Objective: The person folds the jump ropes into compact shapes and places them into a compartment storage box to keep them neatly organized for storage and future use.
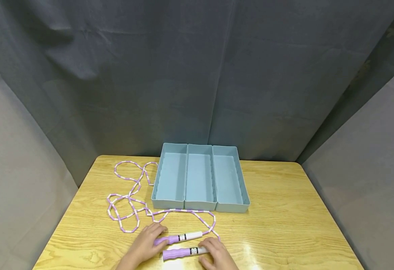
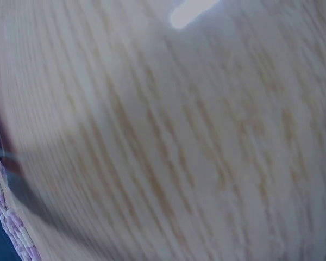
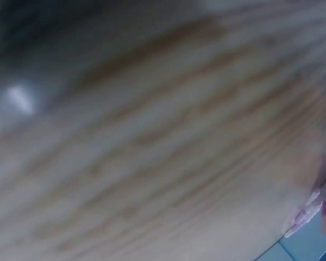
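Note:
A beaded jump rope [image 1: 129, 197] in purple and white lies in loose loops on the table's left half, running along the front of the bins. Its two handles, purple grips with white ends, lie side by side near the front edge. My left hand [image 1: 144, 243] holds the purple end of the farther handle [image 1: 174, 239] between thumb and fingers. At the white end of the nearer handle [image 1: 180, 253], my right hand [image 1: 218, 256] grips with fingers over it and thumb on the near side. Both wrist views show mostly tabletop, with beads [image 2: 16, 231] at the edge.
Three light blue bins [image 1: 200, 176] stand joined in a row at the back middle of the wooden table [image 1: 284, 210]. Part of the rope touches the left bin's side. Grey curtains [image 1: 267, 75] hang behind and at both sides.

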Motion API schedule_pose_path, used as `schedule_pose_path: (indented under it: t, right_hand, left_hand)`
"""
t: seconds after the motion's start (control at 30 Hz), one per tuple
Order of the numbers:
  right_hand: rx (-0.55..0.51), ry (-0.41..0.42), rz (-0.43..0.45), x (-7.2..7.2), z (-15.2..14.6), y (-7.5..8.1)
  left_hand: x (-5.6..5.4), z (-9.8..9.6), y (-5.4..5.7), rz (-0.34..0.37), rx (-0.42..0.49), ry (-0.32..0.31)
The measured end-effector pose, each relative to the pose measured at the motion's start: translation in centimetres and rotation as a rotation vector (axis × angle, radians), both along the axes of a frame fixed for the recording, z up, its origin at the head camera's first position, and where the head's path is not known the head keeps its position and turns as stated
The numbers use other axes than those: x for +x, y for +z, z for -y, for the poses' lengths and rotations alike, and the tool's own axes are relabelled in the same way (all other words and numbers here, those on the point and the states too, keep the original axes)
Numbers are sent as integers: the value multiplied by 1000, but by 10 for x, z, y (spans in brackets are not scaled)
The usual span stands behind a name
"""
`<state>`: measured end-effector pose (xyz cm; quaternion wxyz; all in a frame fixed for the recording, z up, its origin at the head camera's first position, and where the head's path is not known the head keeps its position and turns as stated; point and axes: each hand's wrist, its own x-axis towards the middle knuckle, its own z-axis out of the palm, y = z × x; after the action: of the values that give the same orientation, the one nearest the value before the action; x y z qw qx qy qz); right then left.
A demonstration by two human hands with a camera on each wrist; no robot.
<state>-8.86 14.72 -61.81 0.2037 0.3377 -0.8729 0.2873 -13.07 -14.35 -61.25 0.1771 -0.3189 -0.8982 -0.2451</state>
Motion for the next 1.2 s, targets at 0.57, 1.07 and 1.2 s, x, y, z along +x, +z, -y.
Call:
schedule_pose_path:
  t: [0.57, 1.07, 1.2]
  right_hand:
    - [29, 7, 56, 0, 4, -1]
    - [22, 40, 90, -3, 4, -1]
    - [16, 37, 59, -3, 3, 1]
  left_hand:
    - [3, -7, 0, 63, -21, -27]
    - [2, -9, 7, 155, -30, -96]
    - [2, -10, 10, 245, -15, -115]
